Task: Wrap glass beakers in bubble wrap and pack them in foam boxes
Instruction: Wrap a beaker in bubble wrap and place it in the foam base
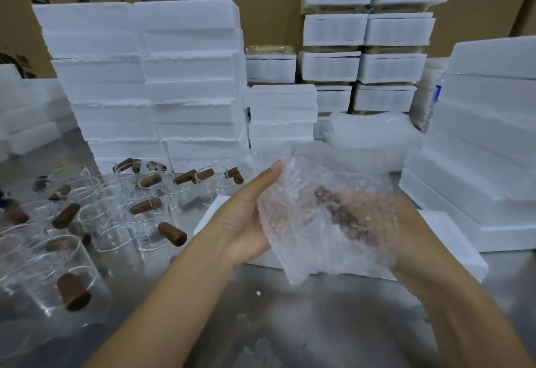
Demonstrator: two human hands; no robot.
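Observation:
A glass beaker with a brown stopper inside is covered by a sheet of bubble wrap (316,222), held above the metal table. My left hand (249,216) holds the bundle's left side, thumb up against the wrap. My right hand (406,231) grips it from the right, its fingers mostly hidden behind the bubble wrap. Under the bundle lies an open white foam box (452,248). Several bare glass beakers (145,222) with brown stoppers stand at the left.
Tall stacks of white foam boxes (150,77) rise behind the beakers, and more foam boxes (487,135) are stacked at the right. A pile of bubble wrap sheets (374,132) lies behind the bundle. Packed foam boxes (362,63) and cardboard cartons stand at the back.

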